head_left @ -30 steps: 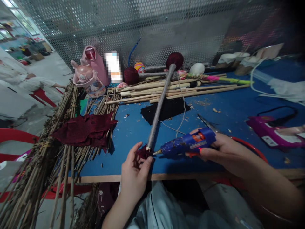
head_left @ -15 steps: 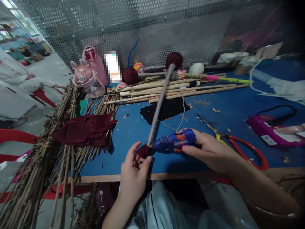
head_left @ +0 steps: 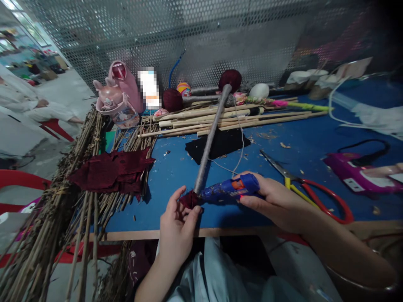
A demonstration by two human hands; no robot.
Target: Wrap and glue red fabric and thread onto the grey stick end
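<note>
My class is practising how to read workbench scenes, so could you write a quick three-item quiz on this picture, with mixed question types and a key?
1. True or false: the right hand holds the blue glue gun.

2. Multiple choice: what does the left hand hold at the near end of the grey-wrapped stick?
A) a white ball
B) dark red cloth
C) a pink bottle

3. Fill in the blank: one handle of the scissors on the table is red and the other is ____.

Key: 1. True. 2. B. 3. Yellow.
</note>
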